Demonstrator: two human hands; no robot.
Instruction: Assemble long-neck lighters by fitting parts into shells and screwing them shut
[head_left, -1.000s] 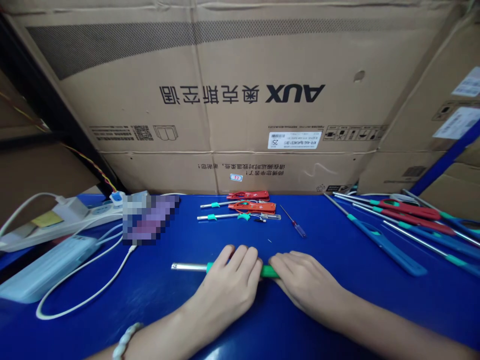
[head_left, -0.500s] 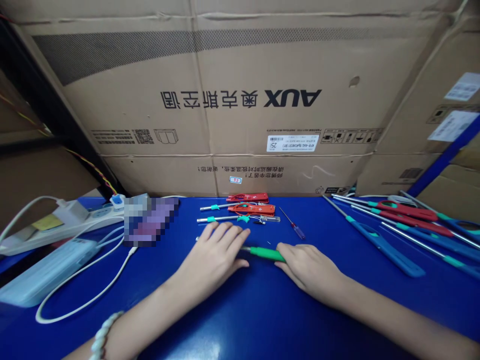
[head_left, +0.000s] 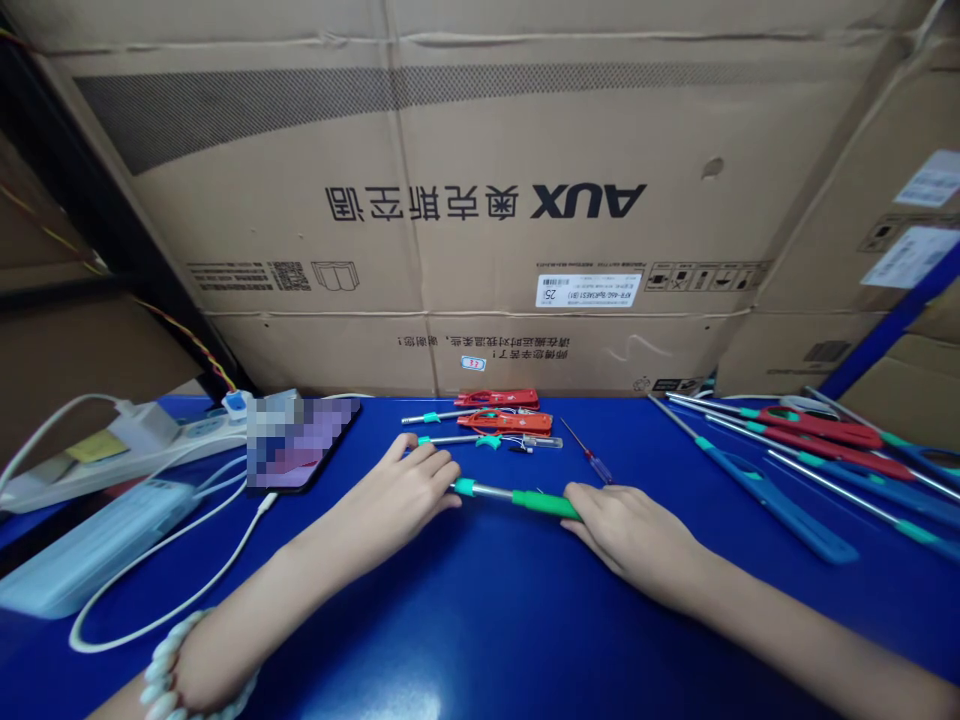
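A long tool with a green handle (head_left: 546,503), a steel shaft and a teal collar (head_left: 465,487) lies across the blue table (head_left: 480,620). My right hand (head_left: 630,535) is closed round the near end of the green handle. My left hand (head_left: 397,495) lies over the shaft's far end, fingers curled on it just left of the teal collar. The shaft tip is hidden under that hand. Just behind lie two red-handled tools (head_left: 504,420) with steel shafts and a small blue screwdriver (head_left: 592,458).
A phone (head_left: 296,443) lies at the left, beside a white power strip (head_left: 112,445), a pale power bank (head_left: 82,545) and a white cable (head_left: 172,590). Several long blue and red tools (head_left: 795,460) lie at the right. Cardboard boxes (head_left: 480,200) wall the back.
Both hands have pushed the green-handled tool away from me towards the red tools. My left hand slid left along the shaft, uncovering the teal collar and part of the steel.
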